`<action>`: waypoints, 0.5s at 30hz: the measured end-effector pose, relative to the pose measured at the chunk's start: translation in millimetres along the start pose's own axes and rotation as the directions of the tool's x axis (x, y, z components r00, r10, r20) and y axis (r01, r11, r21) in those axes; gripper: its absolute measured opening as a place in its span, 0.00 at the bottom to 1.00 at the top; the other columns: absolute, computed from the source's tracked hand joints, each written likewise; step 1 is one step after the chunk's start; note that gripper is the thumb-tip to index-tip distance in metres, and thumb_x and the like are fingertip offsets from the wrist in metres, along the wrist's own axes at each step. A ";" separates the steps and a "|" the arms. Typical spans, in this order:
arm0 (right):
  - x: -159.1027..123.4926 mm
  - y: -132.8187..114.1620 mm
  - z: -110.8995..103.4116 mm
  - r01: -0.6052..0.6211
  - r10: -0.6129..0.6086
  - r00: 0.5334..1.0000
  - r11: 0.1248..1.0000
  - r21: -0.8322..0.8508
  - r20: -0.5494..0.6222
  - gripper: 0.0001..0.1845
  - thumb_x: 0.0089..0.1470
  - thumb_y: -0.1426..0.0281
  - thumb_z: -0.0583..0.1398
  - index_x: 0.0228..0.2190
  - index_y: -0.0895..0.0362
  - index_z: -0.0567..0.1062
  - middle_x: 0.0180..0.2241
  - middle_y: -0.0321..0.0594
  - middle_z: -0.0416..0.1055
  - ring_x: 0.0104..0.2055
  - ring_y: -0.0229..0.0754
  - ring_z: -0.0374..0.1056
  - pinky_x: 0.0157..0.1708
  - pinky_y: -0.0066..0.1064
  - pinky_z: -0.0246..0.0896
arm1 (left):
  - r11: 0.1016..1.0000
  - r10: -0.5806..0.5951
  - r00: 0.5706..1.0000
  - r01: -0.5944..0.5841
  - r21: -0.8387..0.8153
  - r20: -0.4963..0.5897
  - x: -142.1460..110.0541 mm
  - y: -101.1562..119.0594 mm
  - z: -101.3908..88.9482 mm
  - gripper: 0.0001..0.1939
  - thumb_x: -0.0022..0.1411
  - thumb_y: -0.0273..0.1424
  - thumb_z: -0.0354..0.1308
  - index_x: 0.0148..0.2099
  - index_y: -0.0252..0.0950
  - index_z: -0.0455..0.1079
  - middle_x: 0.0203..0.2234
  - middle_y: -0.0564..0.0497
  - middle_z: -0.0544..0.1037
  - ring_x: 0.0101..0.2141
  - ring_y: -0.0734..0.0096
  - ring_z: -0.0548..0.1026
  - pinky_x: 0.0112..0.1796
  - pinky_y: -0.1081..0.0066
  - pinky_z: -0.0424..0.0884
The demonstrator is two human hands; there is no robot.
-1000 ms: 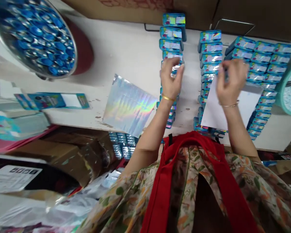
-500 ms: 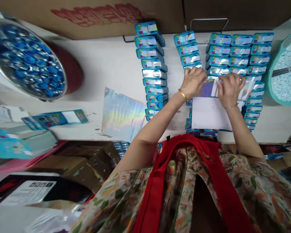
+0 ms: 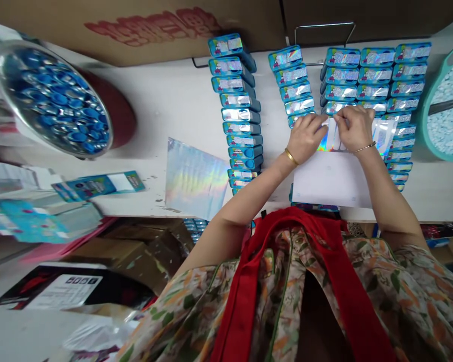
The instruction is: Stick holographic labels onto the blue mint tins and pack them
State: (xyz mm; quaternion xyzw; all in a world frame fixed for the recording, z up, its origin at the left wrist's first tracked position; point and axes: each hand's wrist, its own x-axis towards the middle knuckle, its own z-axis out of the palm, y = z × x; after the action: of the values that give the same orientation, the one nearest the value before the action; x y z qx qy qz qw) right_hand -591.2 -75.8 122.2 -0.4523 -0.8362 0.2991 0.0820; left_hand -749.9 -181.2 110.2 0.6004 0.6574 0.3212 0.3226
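A shiny holographic sticker sheet [image 3: 330, 138] with a plain white lower part [image 3: 330, 178] lies over the rows of blue tins [image 3: 341, 76]. My left hand [image 3: 306, 137] is closed at the sheet's upper left, thumb and fingers together at its edge. Just beside it, my right hand [image 3: 355, 128] pinches the sheet's upper edge with bent fingers. White strips show on the shiny part between and right of the hands. Both sets of fingertips sit close to the tin fronts; exactly what lies between them is hidden. Many tins carry shiny labels.
Another column of blue tins [image 3: 243, 115] stands left of my arms, near a loose holographic sheet [image 3: 194, 176]. A metal pot [image 3: 111, 120] of blue caps is at far left; flat blue cartons [image 3: 98, 185] lie below. A turquoise basin [image 3: 425, 136] of pale pellets stands right.
My left hand has shifted slightly down, and my right hand has moved slightly up and left. The sheet's white part has slid a little left and down.
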 end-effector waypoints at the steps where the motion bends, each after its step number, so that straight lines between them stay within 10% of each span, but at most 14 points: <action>1: 1.2 2.6 -0.3 0.006 -0.006 1.000 1.000 0.001 -0.008 0.20 0.65 0.52 0.54 0.33 0.53 0.74 0.36 0.43 0.75 0.50 0.54 0.68 0.58 0.58 0.52 | 1.000 0.002 1.000 -0.002 -0.004 0.001 -5.9 5.9 0.4 0.14 0.73 0.40 0.48 0.46 0.42 0.73 0.54 0.45 0.77 0.57 0.56 0.71 0.57 0.55 0.62; 5: 6.9 13.8 -4.9 -0.006 0.005 1.000 0.995 -0.102 -0.007 0.25 0.66 0.49 0.50 0.35 0.55 0.76 0.38 0.48 0.75 0.51 0.54 0.66 0.58 0.58 0.51 | 0.997 0.014 0.998 -0.018 -0.071 -0.064 -36.8 35.3 -7.1 0.10 0.72 0.39 0.50 0.42 0.42 0.71 0.45 0.47 0.80 0.49 0.59 0.76 0.55 0.55 0.64; 9: -5.4 -7.6 -14.0 0.007 -0.031 0.990 0.986 -0.168 -0.139 0.33 0.66 0.46 0.45 0.49 0.55 0.76 0.49 0.54 0.74 0.55 0.56 0.63 0.58 0.56 0.53 | 0.921 -0.267 0.904 0.137 -0.365 -0.335 -62.1 48.1 -27.7 0.14 0.71 0.47 0.54 0.40 0.43 0.66 0.35 0.50 0.78 0.41 0.65 0.77 0.49 0.58 0.70; 12: -32.3 -52.9 -10.1 0.104 -0.061 0.980 0.968 0.228 -0.190 0.34 0.66 0.45 0.43 0.52 0.54 0.74 0.44 0.50 0.74 0.49 0.49 0.68 0.52 0.46 0.63 | 0.759 -0.504 0.781 0.196 -0.621 -0.368 -73.6 38.1 -45.6 0.17 0.67 0.50 0.59 0.41 0.44 0.63 0.33 0.52 0.75 0.38 0.68 0.78 0.43 0.61 0.74; 15: -60.4 -99.2 11.8 -0.077 0.036 0.996 0.807 0.585 0.081 0.34 0.59 0.39 0.53 0.48 0.53 0.74 0.37 0.43 0.73 0.35 0.41 0.68 0.34 0.37 0.66 | 0.644 -0.615 0.715 0.214 -0.735 -0.332 -89.3 20.3 -58.8 0.14 0.65 0.45 0.63 0.41 0.44 0.63 0.33 0.54 0.75 0.36 0.71 0.78 0.44 0.63 0.76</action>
State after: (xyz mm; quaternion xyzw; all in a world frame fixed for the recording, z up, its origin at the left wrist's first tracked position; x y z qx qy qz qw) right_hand -631.3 -170.3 177.7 -0.4194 -0.6914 0.5598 0.1811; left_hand -779.3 -270.8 164.5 0.1522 0.6921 0.5998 0.3716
